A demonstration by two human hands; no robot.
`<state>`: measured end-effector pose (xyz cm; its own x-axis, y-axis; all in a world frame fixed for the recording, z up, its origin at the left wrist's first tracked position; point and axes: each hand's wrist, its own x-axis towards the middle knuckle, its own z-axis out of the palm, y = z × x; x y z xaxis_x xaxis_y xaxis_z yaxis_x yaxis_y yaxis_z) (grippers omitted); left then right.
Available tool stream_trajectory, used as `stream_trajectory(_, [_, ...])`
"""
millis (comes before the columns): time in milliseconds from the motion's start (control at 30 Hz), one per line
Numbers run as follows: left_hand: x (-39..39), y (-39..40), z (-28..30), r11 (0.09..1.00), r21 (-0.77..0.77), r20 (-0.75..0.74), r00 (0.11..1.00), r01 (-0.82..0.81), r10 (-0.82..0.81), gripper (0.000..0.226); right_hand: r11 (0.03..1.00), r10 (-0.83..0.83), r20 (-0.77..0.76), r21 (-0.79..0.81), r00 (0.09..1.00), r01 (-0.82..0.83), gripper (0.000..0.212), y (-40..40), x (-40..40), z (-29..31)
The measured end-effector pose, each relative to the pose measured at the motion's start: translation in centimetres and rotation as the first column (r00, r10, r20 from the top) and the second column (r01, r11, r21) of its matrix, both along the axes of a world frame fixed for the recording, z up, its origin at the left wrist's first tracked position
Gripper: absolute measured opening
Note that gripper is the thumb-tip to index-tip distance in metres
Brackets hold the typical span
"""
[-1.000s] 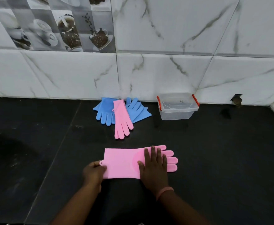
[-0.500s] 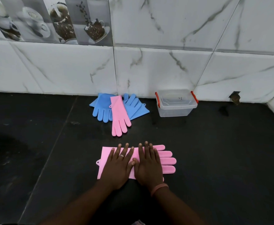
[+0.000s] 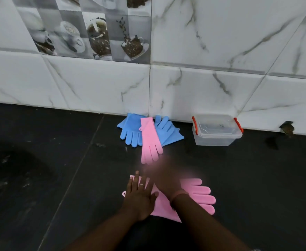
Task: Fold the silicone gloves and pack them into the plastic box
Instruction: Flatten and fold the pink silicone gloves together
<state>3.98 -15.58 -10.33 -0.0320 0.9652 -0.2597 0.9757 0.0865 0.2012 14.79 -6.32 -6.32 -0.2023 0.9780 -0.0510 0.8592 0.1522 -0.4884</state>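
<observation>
The pink glove lies flat low in the frame, just right of centre, its fingers pointing right. My left hand rests on its cuff end, fingers straight and holding nothing. My right hand is a blur above the glove; I cannot tell whether it grips anything. The second pink glove and the blue gloves lie at the wall, the plastic box to their right, lid on. Springy silicone may unfold once I let go, I reckon.
</observation>
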Motion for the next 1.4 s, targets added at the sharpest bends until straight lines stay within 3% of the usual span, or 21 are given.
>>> stream_trajectory(67, [-0.3, 0.0, 0.4, 1.0, -0.02, 0.045, 0.999, -0.004, 0.005, 0.073, 0.995, -0.037, -0.104, -0.1, 0.994, 0.026, 0.067, 1.2, -3.1, 0.7])
stream_trajectory(133, [-0.4, -0.2, 0.6, 1.0, 0.009, 0.1, 0.995, -0.029, 0.028, 0.073, 0.985, -0.099, -0.033, -0.148, 0.995, 0.093, 0.08, 1.7, -5.2, 1.0])
stream_trajectory(233, [-0.5, -0.2, 1.3, 0.992, 0.063, 0.21, 0.973, -0.114, 0.098, 0.076, 0.973, -0.159, 0.029, -0.165, 0.987, 0.162, 0.061, 2.5, -6.1, 1.5])
stream_trajectory(333, [-1.4, 0.0, 2.0, 0.986, 0.047, 0.321, 0.937, -0.161, 0.138, 0.076, 0.953, -0.286, -0.243, -0.175, 0.927, 0.248, 0.029, 4.0, -5.3, 3.4])
stream_trajectory(400, [-1.7, 0.2, 2.8, 0.946, 0.062, 0.523, 0.818, -0.319, 0.241, 0.065, 0.953, -0.302, -0.506, -0.13, 0.808, 0.275, 0.018, 4.7, -4.2, 5.5])
stream_trajectory(467, [-1.4, 0.5, 4.7, 0.806, 0.038, 0.757, 0.544, -0.59, 0.362, 0.047, 0.962, -0.274, -0.798, -0.23, 0.537, 0.149, 0.019, 4.9, -2.6, 8.3])
stream_trajectory(500, [-1.4, 1.0, 5.7, 0.709, -0.03, 0.852, 0.353, -0.704, 0.387, 0.038, 0.964, -0.248, -0.896, -0.267, 0.368, 0.001, 0.023, 5.0, -1.7, 9.5])
stream_trajectory(567, [-1.5, 2.5, 7.9, 0.574, -0.353, 0.917, -0.15, -0.739, 0.37, 0.028, 0.912, -0.325, -0.946, -0.317, 0.013, -0.26, 0.035, 5.5, 0.1, 11.1])
stream_trajectory(600, [-1.7, 3.5, 9.0, 0.556, -0.58, 0.815, -0.44, -0.595, 0.378, 0.045, 0.871, -0.412, -0.902, -0.348, -0.129, -0.348, 0.042, 5.7, 1.0, 11.4])
stream_trajectory(633, [-1.9, 4.2, 10.0, 0.568, -0.746, 0.617, -0.683, -0.348, 0.391, 0.068, 0.831, -0.477, -0.856, -0.364, -0.201, -0.422, 0.049, 5.7, 1.9, 11.6])
stream_trajectory(667, [-2.0, 4.6, 10.6, 0.597, -0.793, 0.426, -0.812, -0.123, 0.399, 0.087, 0.795, -0.515, -0.828, -0.366, -0.221, -0.484, 0.053, 5.6, 2.6, 11.4])
stream_trajectory(700, [-1.9, 4.7, 11.0, 0.647, -0.763, 0.334, -0.858, -0.002, 0.391, 0.099, 0.767, -0.536, -0.816, -0.365, -0.215, -0.527, 0.055, 5.1, 3.3, 11.0])
stream_trajectory(767, [-1.2, 4.4, 11.4, 0.73, -0.684, 0.349, -0.868, 0.022, 0.353, 0.104, 0.725, -0.543, -0.834, -0.41, -0.093, -0.553, 0.057, 3.3, 4.7, 10.0])
stream_trajectory(833, [-1.1, 4.0, 11.4, 0.773, -0.634, 0.373, -0.889, -0.035, 0.266, 0.088, 0.694, -0.527, -0.847, -0.473, 0.065, -0.543, 0.058, 1.9, 6.4, 9.5])
stream_trajectory(900, [-1.4, 3.7, 11.0, 0.81, -0.582, 0.382, -0.904, -0.076, 0.189, 0.068, 0.66, -0.509, -0.849, -0.489, 0.139, -0.57, 0.053, 0.9, 8.2, 9.4])
stream_trajectory(1000, [-2.1, 3.6, 10.7, 0.893, -0.443, 0.405, -0.906, -0.08, 0.12, 0.06, 0.692, -0.425, -0.898, -0.403, 0.114, -0.599, 0.051, 0.3, 10.0, 9.8])
stream_trajectory(1100, [-2.0, 3.9, 11.9, 0.934, -0.358, 0.453, -0.877, -0.015, 0.16, 0.071, 0.808, -0.297, -0.955, -0.265, 0.026, -0.526, 0.029, 0.5, 10.8, 10.7])
stream_trajectory(1200, [-0.8, 3.6, 12.0, 0.943, -0.334, 0.469, -0.87, -0.012, 0.154, 0.065, 0.841, -0.39, -0.921, -0.343, -0.029, -0.419, 0.03, 1.5, 11.3, 11.2])
stream_trajectory(1333, [1.6, 2.3, 9.6, 0.855, -0.518, 0.407, -0.869, 0.035, 0.282, 0.053, 0.606, -0.683, -0.687, -0.723, 0.249, -0.332, 0.075, 0.8, 9.7, 7.8])
stream_trajectory(1400, [1.9, 2.0, 8.9, 0.833, -0.552, 0.396, -0.868, 0.037, 0.3, 0.044, 0.53, -0.714, -0.652, -0.741, 0.254, -0.413, 0.078, -1.1, 9.7, 6.4])
